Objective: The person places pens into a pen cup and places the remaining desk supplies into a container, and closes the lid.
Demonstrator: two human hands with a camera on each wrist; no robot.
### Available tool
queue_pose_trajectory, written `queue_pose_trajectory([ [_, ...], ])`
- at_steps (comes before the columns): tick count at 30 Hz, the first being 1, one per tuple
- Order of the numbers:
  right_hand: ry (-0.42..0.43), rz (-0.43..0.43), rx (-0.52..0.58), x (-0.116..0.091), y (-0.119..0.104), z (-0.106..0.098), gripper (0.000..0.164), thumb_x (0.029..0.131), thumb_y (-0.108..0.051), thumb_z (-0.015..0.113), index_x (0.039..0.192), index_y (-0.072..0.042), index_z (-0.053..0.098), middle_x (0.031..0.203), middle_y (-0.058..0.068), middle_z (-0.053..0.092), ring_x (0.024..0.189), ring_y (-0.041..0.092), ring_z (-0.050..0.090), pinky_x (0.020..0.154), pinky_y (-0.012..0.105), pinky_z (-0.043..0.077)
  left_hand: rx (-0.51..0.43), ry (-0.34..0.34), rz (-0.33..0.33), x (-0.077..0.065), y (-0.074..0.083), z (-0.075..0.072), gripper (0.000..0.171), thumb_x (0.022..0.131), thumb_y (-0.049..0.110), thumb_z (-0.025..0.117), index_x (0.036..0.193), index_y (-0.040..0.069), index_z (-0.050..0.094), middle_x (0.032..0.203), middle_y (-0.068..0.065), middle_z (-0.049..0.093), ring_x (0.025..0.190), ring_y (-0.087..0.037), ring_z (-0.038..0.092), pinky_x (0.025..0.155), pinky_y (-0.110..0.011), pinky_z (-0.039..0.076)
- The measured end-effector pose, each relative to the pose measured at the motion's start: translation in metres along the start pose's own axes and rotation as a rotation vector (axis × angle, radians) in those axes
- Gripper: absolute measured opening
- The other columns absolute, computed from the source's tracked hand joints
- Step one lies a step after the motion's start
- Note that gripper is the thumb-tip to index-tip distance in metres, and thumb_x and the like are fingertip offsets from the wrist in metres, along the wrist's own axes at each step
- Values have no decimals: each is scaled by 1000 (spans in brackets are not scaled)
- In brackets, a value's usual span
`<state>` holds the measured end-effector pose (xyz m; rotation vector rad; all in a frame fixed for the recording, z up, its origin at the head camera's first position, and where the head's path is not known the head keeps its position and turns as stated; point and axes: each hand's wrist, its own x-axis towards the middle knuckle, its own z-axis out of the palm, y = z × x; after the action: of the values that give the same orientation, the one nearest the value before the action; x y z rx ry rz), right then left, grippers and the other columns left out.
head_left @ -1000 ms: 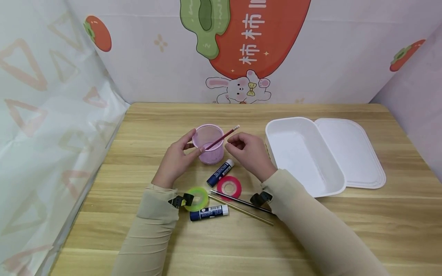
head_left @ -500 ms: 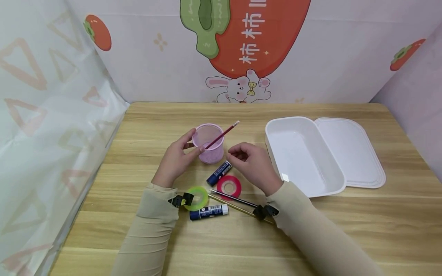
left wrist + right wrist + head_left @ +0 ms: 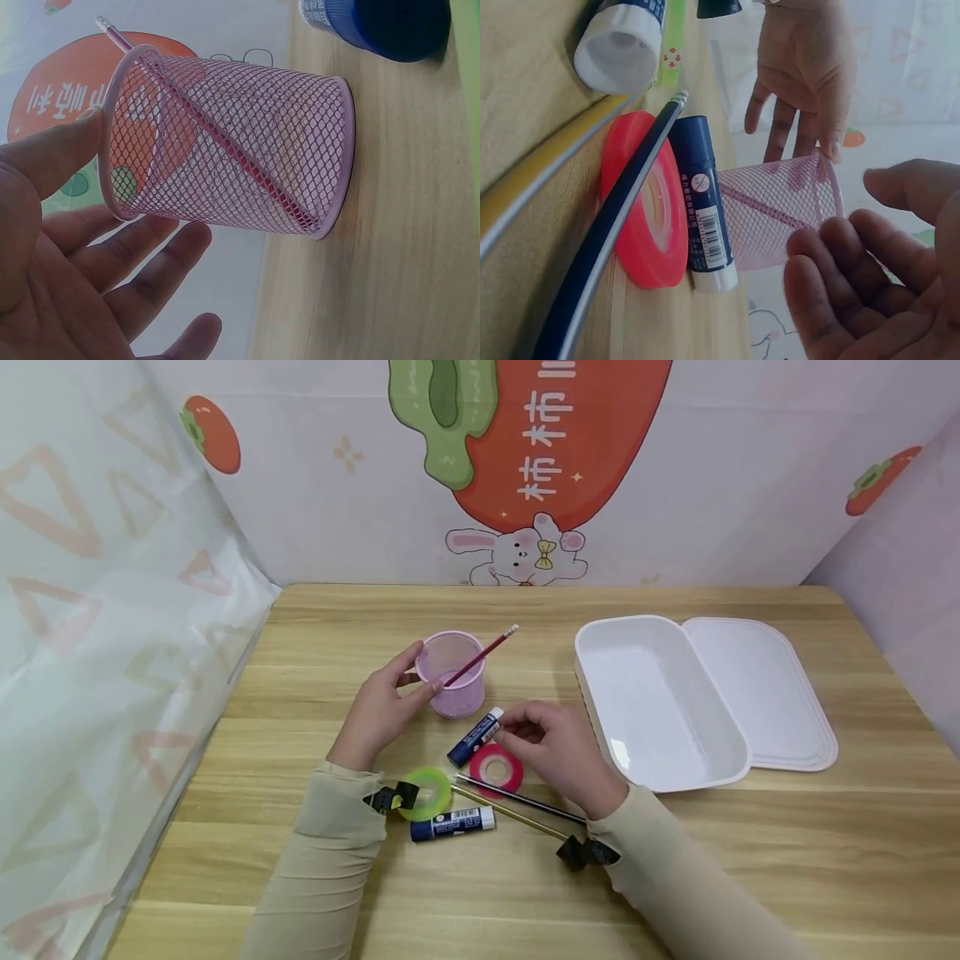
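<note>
My left hand [image 3: 378,714] grips the rim of a pink mesh pen cup [image 3: 232,150], which stands upright on the table. The thumb lies on the rim and the fingers are at the cup's side. A red pencil [image 3: 487,652] leans inside the cup, its eraser end above the rim. My right hand [image 3: 558,747] hovers beside a blue glue stick [image 3: 701,202], fingers loosely curled and holding nothing. In the right wrist view a gap shows between thumb and fingers. Beneath lie a red tape roll [image 3: 516,771], a dark pencil [image 3: 536,800] and a gold pencil [image 3: 510,812].
A green tape roll [image 3: 411,810] and a second blue glue stick [image 3: 452,823] lie near the left wrist. At the right stand a white container [image 3: 652,702] and its flat white lid [image 3: 772,702]. A printed cloth [image 3: 322,510] hangs behind the wooden table [image 3: 337,618].
My right hand has drawn back from the pencil and the cup, toward the body and down to the upper glue stick. The left hand and the cup stay in place.
</note>
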<state>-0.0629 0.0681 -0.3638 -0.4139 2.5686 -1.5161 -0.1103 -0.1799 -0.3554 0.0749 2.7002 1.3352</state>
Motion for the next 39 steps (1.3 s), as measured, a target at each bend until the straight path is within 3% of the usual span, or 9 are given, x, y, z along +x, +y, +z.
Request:
queue_pose_trajectory([
  [8,-117,27,-25,-11,6,-2,20,89,-16,78,107,-7,75,95,-4,71,84,11,65,78,28,57,3,4,-13,-4,0,-4,74,96,35,69,159,19,32,152,-11,47,132,-33,52,105,-52,46],
  [18,-246,13,-147,-21,9,1,13,89,-22,78,99,-14,75,85,-12,66,78,6,62,73,25,54,10,-2,-37,-10,-5,-4,74,97,33,68,159,17,31,151,-13,48,132,-35,52,106,-53,45],
  [27,-308,-18,-151,-25,10,-1,6,89,-20,78,87,-19,72,76,-13,63,71,6,59,67,25,51,23,-4,-9,-9,-2,-3,73,98,32,67,159,15,32,151,-15,48,131,-36,53,105,-54,45],
  [39,-359,-9,-151,-27,11,-2,4,87,-13,78,87,-15,74,76,-13,64,70,6,59,67,25,51,29,-11,0,-8,5,-2,74,97,36,67,159,16,30,151,-15,48,132,-36,52,106,-55,44],
])
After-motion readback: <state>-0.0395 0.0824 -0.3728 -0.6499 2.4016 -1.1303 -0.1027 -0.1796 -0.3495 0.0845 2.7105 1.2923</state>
